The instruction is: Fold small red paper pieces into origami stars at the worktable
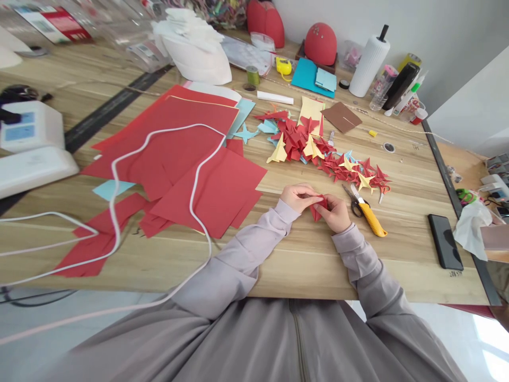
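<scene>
Both my hands sit near the table's front edge, pinching a small folded piece of red paper (317, 208) between them. My left hand (298, 197) holds its left side, and my right hand (333, 213) holds its right side. Just right of my right hand lie black-handled scissors (353, 200) and a yellow utility knife (371, 220). Beyond my hands is a heap of folded red, yellow and blue paper pieces (314, 146). Loose red paper sheets (199, 175) spread out to my left.
The wooden table (302, 270) holds a white cable (115, 185) looping across the red sheets. A black phone (445, 242) and a crumpled tissue (471, 231) are at the right. A white device (32, 127) stands at the left, and a white roll (369, 66) stands at the back.
</scene>
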A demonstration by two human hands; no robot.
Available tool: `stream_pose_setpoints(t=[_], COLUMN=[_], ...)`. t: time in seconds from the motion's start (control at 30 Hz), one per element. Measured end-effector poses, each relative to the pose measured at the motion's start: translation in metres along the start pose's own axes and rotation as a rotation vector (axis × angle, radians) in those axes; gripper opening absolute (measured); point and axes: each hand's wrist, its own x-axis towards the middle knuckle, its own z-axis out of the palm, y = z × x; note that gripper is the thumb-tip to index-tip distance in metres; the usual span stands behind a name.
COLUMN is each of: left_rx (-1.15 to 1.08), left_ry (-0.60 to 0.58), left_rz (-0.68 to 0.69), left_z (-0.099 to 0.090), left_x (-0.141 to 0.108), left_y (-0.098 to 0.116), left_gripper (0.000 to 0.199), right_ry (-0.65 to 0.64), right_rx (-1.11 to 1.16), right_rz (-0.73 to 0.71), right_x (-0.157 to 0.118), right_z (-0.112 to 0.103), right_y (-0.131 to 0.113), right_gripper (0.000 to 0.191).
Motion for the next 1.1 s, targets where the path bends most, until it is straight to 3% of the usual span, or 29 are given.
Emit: stream_pose_setpoints(t=[0.8,1.1], left_rx=[-0.107,-0.139], left_ry=[-0.003,-0.035], left_rz=[-0.005,-0.082], left_z=[-0.0006,-0.0018], left_x=[0.0001,0.0004], left_y=[0.0004,0.0040], left_gripper=[0.014,0.024], right_ry=[-0.026,0.017], right_rx=[-0.163,0.104], right_rz=[-0.016,0.084], right_x=[-0.0019,0.0019], right_z=[0.0006,-0.0034], right_y=[0.0026,-0.0014], right_gripper=[0.009,0.015])
